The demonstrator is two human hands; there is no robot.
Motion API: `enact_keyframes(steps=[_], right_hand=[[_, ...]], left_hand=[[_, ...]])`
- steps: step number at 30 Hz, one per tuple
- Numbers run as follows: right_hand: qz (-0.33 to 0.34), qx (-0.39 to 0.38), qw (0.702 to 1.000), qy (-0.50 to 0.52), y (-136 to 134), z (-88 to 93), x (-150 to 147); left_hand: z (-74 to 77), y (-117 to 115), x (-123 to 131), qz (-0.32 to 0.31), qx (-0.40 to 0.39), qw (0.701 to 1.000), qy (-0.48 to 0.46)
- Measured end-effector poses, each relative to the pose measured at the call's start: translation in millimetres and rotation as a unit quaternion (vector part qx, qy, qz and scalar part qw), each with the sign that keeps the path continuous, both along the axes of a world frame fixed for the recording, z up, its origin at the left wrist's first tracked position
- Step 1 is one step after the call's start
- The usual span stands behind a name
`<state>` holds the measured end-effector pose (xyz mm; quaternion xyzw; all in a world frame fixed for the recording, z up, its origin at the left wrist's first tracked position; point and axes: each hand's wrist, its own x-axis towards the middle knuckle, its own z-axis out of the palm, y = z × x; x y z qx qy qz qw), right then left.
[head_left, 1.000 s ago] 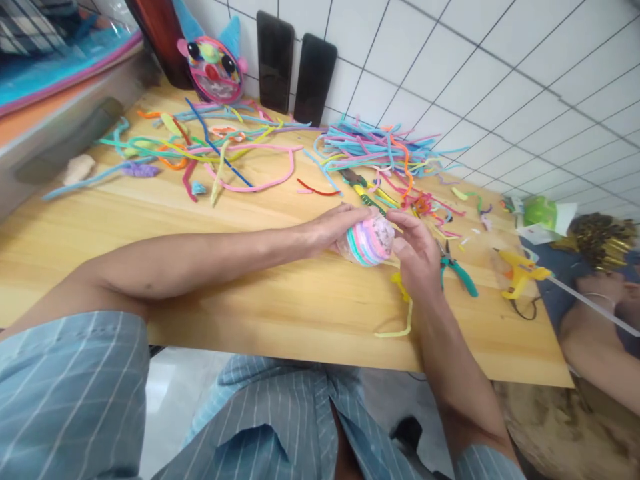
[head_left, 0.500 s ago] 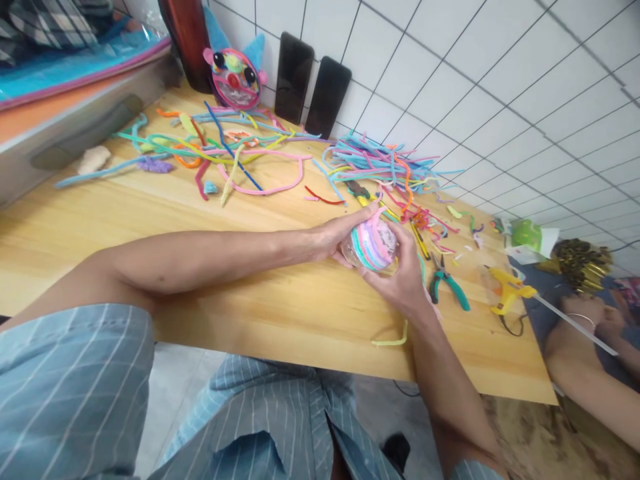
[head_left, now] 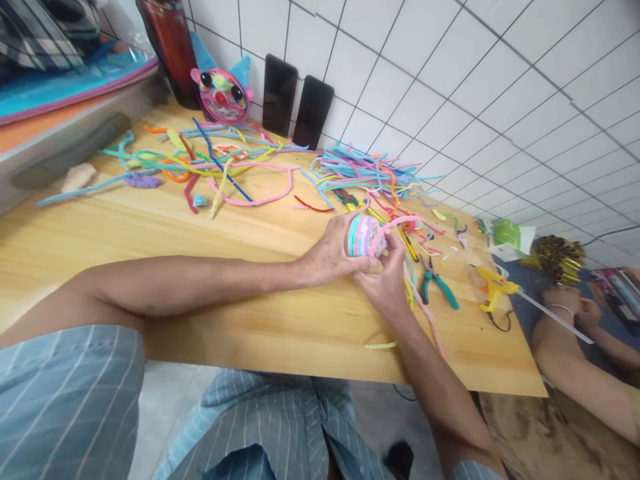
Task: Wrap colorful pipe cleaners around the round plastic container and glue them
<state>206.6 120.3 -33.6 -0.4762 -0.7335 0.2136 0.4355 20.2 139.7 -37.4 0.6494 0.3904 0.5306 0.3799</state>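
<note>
My left hand [head_left: 333, 252] is wrapped around a small rounded object [head_left: 361, 236] banded with teal, white, lilac and pink pipe cleaners. Its kind is partly hidden by my hands, though some of its right end looks clear. From that end a loose pink pipe cleaner [head_left: 404, 221] sticks out to the right. The fingers of my right hand [head_left: 384, 277] are closed at the right side of the object, on the pink pipe cleaner near its base. Both hands hover just over the front half of the wooden table [head_left: 240, 320].
Loose pipe cleaners [head_left: 360, 167] lie along the wall. Teal-handled pliers [head_left: 443, 288] and a yellow glue gun [head_left: 495, 285] rest at the right. Two phones [head_left: 313, 112] lean on the tiles beside a decorated face craft [head_left: 223, 100]. Another person's arm [head_left: 565, 353] is at far right.
The banded object has been turned so its stripes stand more upright. My right hand has shifted lower on its right side, and the pink pipe cleaner now points right. The view has shifted slightly.
</note>
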Motion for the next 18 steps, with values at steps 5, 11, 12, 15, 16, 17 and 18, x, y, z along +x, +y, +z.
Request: enact_keyframes(steps=[5,11,12,15,16,17,18], right_hand=[[0.067,-0.116,0.989,0.063,16.4,33.8,30.3],[0.086,-0.178,0.968,0.152,20.7,51.2,29.1],[0.086,-0.183,0.965,0.164,19.3,50.0,26.5],[0.080,-0.191,0.962,0.179,15.3,43.1,22.6],[0.076,-0.191,0.962,0.180,14.4,40.4,22.6],[0.072,-0.189,0.962,0.181,13.7,37.8,23.2],[0.068,-0.187,0.963,0.182,13.2,35.3,24.0]], left_hand=[[8.4,4.8,-4.0,0.007,0.001,1.000,0.029],[5.1,-1.1,-2.6,-0.055,-0.026,0.996,0.070],[5.2,-2.6,-2.7,-0.063,-0.034,0.995,0.076],[7.9,-5.6,-4.0,-0.087,-0.049,0.989,0.105],[9.2,-6.2,-4.6,-0.094,-0.049,0.987,0.118],[10.5,-6.6,-5.2,-0.102,-0.045,0.986,0.128],[11.7,-6.9,-5.7,-0.106,-0.039,0.984,0.135]])
